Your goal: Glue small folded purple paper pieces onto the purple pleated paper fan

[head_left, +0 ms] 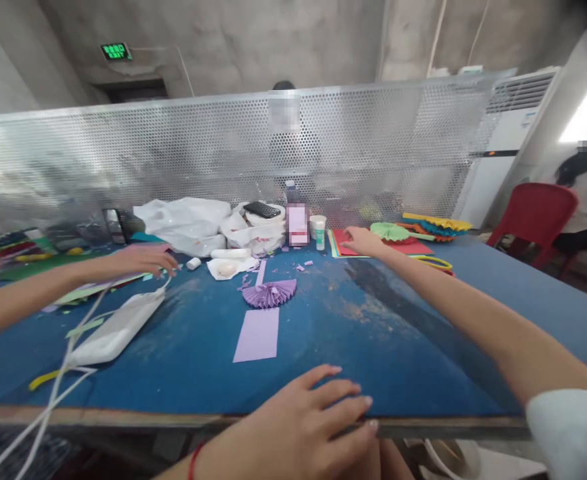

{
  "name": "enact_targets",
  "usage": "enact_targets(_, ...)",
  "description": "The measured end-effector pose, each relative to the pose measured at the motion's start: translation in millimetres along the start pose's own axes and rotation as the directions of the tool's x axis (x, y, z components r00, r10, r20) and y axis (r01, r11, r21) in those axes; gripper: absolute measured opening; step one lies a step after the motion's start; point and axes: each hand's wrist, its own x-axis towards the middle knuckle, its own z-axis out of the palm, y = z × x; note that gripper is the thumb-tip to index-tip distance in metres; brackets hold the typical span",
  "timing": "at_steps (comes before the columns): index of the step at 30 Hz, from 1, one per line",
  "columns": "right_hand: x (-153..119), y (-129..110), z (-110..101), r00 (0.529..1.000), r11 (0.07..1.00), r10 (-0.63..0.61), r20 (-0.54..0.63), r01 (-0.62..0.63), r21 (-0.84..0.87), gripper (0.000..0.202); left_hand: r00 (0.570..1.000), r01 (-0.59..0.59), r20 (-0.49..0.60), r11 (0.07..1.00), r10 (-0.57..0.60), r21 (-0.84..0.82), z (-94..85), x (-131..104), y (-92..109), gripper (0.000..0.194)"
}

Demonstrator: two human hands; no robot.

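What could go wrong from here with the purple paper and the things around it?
Loose purple scraps lie beside the pleated purple paper and could get caught in its folds. The white cable runs past the edge of the blue table, so it might get snagged. The dark device lies on a white plastic bag, so it may slide if the bag shifts.

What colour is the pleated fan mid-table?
The pleated fan is light purple, clearest in the head view.
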Motion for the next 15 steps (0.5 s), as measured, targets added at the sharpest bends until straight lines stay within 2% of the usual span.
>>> enact_targets(3,32.8,-33.8,28.2,0.998,0.991,0.046,-0.042,-0.04,0.124,0.04,0.995,-0.086,0.047,0.994,0.082,0.069,1.7,22.6,-28.9,0.028)
enact_targets(6,55.4,-51.6,55.4,0.995,0.968,0.091,-0.048,-0.077,0.238,0.04,0.994,-0.087,0.074,0.996,0.086,0.008,9.4,29.2,-45.1,0.03)
enact_targets(10,73.6,-55.6,79.9,0.991,0.926,0.131,-0.026,-0.113,0.361,0.039,0.989,-0.065,0.13,0.996,0.073,-0.061,23.5,28.8,-49.8,0.039)
enact_targets(15,80.6,-49.8,87.6,0.989,0.88,0.145,-0.009,-0.125,0.459,0.039,0.978,-0.003,0.206,0.99,0.033,-0.143,27.4,29.0,-52.3,0.048)
